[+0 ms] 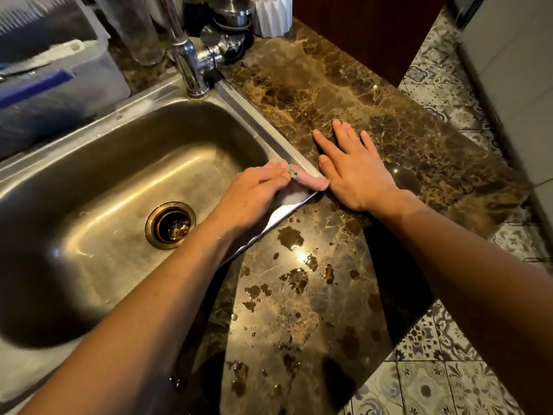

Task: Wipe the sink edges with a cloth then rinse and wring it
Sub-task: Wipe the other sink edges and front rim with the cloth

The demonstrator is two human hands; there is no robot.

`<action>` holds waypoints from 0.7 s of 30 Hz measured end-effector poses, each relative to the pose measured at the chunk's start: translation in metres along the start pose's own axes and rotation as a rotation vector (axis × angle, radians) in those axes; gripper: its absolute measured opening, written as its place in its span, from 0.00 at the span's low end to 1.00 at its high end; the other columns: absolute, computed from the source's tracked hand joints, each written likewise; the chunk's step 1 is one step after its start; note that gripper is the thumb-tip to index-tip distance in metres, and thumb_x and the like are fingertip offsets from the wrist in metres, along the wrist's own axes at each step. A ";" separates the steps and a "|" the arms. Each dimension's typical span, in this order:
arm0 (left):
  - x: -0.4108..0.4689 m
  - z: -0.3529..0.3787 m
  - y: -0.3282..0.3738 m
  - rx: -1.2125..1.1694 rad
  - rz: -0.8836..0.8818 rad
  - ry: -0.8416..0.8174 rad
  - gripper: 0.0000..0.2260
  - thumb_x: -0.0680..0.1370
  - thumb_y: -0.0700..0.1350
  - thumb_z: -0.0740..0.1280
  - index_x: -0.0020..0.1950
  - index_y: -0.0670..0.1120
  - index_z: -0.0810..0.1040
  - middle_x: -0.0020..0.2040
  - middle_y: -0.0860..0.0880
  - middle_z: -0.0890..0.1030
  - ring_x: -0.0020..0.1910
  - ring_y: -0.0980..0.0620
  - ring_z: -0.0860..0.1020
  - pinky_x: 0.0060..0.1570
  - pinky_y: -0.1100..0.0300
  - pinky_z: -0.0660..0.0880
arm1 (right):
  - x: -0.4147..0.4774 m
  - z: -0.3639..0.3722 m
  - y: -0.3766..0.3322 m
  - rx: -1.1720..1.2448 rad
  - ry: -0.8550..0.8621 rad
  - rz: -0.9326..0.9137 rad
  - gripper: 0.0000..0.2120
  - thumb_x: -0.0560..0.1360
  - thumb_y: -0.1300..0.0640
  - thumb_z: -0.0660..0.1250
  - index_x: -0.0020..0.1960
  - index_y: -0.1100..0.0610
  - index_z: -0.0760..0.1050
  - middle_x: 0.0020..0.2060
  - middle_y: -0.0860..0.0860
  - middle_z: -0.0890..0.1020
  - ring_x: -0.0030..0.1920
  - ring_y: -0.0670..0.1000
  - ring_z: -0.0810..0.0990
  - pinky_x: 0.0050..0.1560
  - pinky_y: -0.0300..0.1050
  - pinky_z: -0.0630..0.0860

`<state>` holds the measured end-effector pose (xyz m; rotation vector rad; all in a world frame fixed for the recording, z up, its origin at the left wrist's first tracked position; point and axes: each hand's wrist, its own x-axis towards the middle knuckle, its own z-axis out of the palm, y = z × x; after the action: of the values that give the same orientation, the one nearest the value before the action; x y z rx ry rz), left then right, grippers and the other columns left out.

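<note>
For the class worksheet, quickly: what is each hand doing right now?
Left hand: closed on the pink fluffy cloth at the steel sink's rim.
Right hand: open, flat on the brown marble counter.

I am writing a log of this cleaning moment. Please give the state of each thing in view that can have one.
Cloth: bunched, pressed on the sink's corner rim.
Left hand: closed on the cloth.
Right hand: open, flat on the counter.
Sink: no standing water, drain open.
Faucet: no water visible from it.
Counter: wet, with scattered puddles.
</note>
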<state>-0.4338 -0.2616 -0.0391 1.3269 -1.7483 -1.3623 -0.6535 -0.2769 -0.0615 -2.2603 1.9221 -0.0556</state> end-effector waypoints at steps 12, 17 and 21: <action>0.000 -0.022 -0.010 -0.218 0.016 -0.207 0.15 0.82 0.37 0.59 0.47 0.44 0.85 0.38 0.57 0.84 0.41 0.62 0.80 0.49 0.67 0.73 | 0.000 0.001 0.001 -0.018 0.009 0.002 0.26 0.85 0.45 0.43 0.82 0.46 0.49 0.82 0.57 0.49 0.82 0.56 0.45 0.80 0.58 0.41; 0.002 -0.031 -0.020 -0.209 -0.023 -0.209 0.12 0.78 0.45 0.62 0.48 0.47 0.86 0.39 0.56 0.85 0.41 0.59 0.79 0.47 0.59 0.72 | 0.000 0.000 0.001 -0.008 -0.006 0.014 0.26 0.85 0.44 0.42 0.82 0.45 0.47 0.82 0.55 0.47 0.82 0.54 0.43 0.80 0.56 0.40; -0.004 -0.037 -0.028 -0.270 -0.055 -0.206 0.13 0.76 0.47 0.63 0.41 0.51 0.87 0.37 0.54 0.84 0.40 0.56 0.79 0.48 0.60 0.72 | -0.001 -0.001 0.001 -0.002 -0.015 0.026 0.26 0.84 0.43 0.42 0.82 0.44 0.47 0.82 0.54 0.47 0.82 0.53 0.43 0.79 0.55 0.39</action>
<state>-0.3908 -0.2722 -0.0525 1.1263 -1.5947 -1.7491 -0.6542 -0.2764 -0.0607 -2.2298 1.9448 -0.0338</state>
